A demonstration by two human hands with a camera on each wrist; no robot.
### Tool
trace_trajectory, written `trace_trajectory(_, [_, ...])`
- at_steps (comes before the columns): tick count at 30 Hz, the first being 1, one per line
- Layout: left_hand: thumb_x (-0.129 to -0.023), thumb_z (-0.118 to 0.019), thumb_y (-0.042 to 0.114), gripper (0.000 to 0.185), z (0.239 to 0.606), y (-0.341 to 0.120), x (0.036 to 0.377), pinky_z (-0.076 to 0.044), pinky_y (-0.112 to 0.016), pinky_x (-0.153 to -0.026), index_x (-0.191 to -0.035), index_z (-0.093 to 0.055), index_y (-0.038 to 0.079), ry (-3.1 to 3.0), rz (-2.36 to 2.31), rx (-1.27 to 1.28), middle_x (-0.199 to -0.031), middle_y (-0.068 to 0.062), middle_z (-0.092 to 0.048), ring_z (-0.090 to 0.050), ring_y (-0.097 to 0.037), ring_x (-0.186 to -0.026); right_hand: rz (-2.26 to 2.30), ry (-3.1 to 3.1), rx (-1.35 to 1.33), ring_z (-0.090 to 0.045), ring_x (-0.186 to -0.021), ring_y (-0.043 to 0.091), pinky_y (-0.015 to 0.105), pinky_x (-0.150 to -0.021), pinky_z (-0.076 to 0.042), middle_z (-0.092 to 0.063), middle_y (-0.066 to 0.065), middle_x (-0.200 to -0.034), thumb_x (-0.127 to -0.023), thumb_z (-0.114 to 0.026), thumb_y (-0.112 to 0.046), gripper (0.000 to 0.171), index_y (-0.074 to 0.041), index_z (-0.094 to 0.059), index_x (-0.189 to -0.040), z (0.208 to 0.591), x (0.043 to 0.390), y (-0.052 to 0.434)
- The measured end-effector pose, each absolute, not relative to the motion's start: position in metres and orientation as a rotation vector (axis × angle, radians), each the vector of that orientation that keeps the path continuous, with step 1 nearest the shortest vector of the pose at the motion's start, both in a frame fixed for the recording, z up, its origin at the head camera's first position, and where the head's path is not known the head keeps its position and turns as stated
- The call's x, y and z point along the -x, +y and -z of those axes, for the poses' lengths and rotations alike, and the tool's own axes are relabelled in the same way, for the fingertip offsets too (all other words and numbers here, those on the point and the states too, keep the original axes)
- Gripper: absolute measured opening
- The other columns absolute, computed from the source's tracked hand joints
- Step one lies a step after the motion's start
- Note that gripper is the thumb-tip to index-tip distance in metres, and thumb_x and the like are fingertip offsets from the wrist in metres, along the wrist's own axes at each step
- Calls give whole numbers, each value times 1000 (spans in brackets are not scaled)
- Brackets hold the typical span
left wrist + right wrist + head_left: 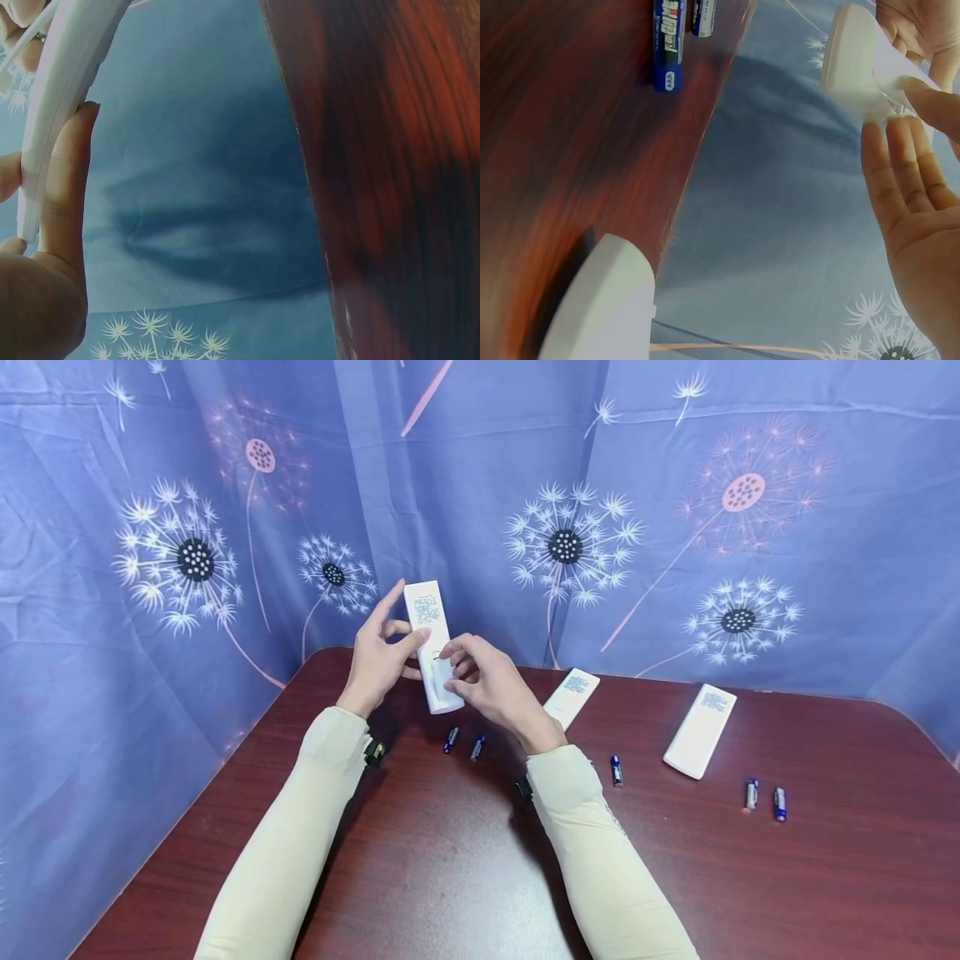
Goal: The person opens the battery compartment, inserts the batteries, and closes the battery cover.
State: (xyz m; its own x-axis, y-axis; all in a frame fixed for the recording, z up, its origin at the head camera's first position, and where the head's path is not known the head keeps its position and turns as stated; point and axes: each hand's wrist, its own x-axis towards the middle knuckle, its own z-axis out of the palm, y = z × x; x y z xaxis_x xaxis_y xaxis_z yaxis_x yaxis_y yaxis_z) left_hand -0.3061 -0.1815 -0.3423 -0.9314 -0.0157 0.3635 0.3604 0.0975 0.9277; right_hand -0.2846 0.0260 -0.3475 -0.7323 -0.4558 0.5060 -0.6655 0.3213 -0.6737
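My left hand holds a white remote control upright above the table, thumb across its back and fingers along the far edge. A printed label marks the upper back. My right hand, thumb and fingers bent, pinches the battery cover at the remote's lower back. In the left wrist view the cover shows as a thin white strip tilted away from the remote. The right wrist view looks at the remote's rounded end, with fingers partly hiding the compartment. Two batteries lie on the table below.
Partly behind my right wrist lies a second white remote, with one battery near it. Farther right are a third remote and two batteries. A blue dandelion curtain hangs behind the dark wooden table.
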Motion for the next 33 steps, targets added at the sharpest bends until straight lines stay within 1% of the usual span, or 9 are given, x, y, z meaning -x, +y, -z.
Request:
trace_trajectory(8, [-101,-75,10,78,341,-184,306,-64,-43,-54,-166,-39,32,-2110,1905,327,-103,-14,-67,-75,-24,-69,-1419,-2394,-1022,-70,-96,23,34,-86,-59,-68,10,-99,-93,-78,6,36,-5,-63,-124,348,283,25])
trace_trajectory(15, [-102,-74,11,77,340,-183,304,-64,-42,-55,-167,-38,33,-2118,1917,321,-106,-14,-65,-74,-22,-73,-1439,-2371,-1032,-70,-94,23,33,-86,-58,-70,10,-98,-94,-77,5,35,-5,-63,-124,350,283,25])
trace_trajectory(19, [-103,-73,11,77,341,-183,304,-64,-48,-57,-167,-37,32,-2122,1918,325,-108,-15,-63,-74,-23,-74,-1447,-2369,-1030,-70,-92,23,31,-85,-57,-70,10,-98,-95,-76,4,33,-6,-63,-124,350,282,25])
trace_trajectory(22, [-103,-73,10,77,341,-183,305,-64,-51,-58,-168,-36,31,-2119,1924,330,-108,-15,-63,-75,-24,-75,-1452,-2373,-1023,-69,-89,22,30,-83,-56,-70,9,-97,-96,-75,4,32,-7,-63,-124,350,281,25])
trace_trajectory(28, [-102,-73,9,78,341,-183,305,-64,-46,-55,-168,-36,30,-2115,1938,334,-109,-16,-63,-75,-26,-76,-1522,-2355,-1018,-68,-86,21,29,-77,-54,-70,9,-96,-96,-74,6,33,-7,-64,-124,350,281,26])
trace_trajectory(33, [-103,-72,9,77,341,-182,304,-64,-47,-56,-168,-36,29,-2108,1937,340,-108,-16,-64,-74,-23,-73,-1607,-2313,-1000,-68,-87,20,29,-76,-54,-68,9,-96,-95,-74,7,34,-6,-64,-125,350,281,27])
